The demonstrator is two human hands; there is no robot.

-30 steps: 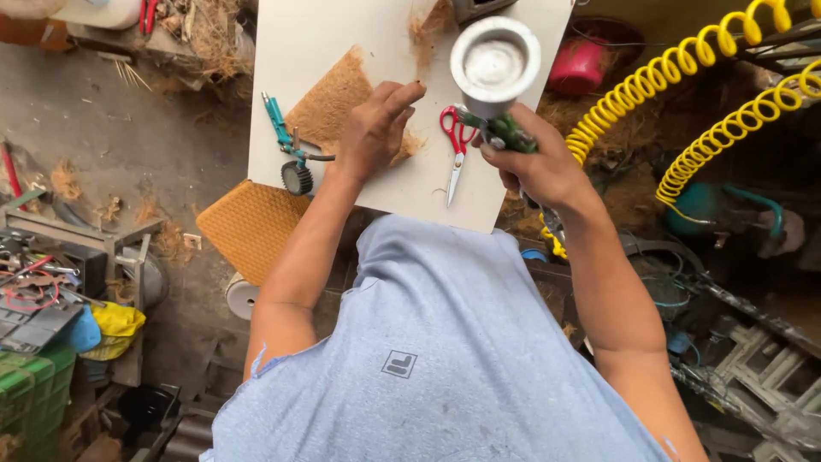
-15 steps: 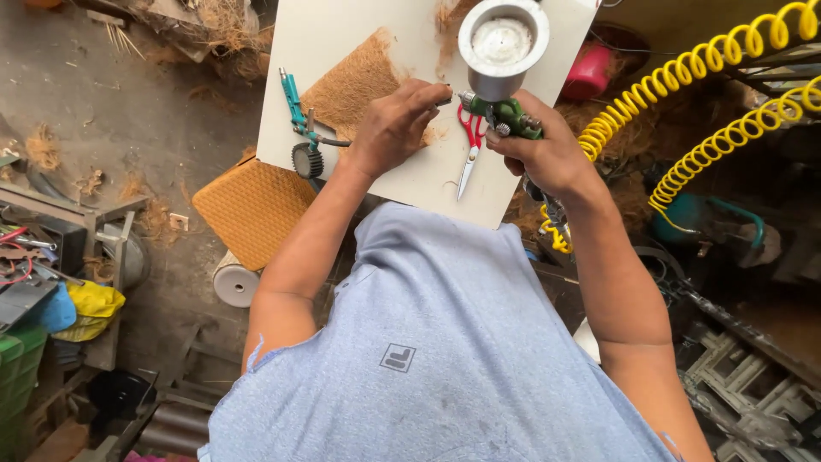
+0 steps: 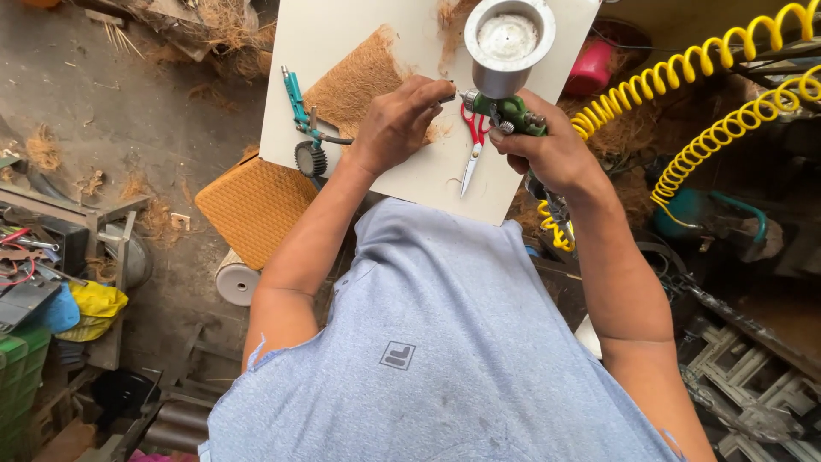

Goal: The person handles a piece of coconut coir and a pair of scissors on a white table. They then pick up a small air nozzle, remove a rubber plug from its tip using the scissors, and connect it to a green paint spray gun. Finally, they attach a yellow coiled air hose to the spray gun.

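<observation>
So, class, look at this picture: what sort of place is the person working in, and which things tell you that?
Most likely a small, cluttered craft workshop. The right hand holds a green spray gun with a metal cup, fed by yellow coiled air hoses; loose fibre and scraps litter the floor.

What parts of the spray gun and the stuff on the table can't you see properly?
All in the head view:
- Spray gun grip: wrapped inside the right hand.
- Gun's nozzle tip: covered by the left hand fingers.
- Metal cup contents: only a pale glare shows.
- Brown fibre mat: its near edge is under the left hand.
- Red-handled scissors: handles partly behind the gun.
- White board: far end cut off by the top edge.
</observation>
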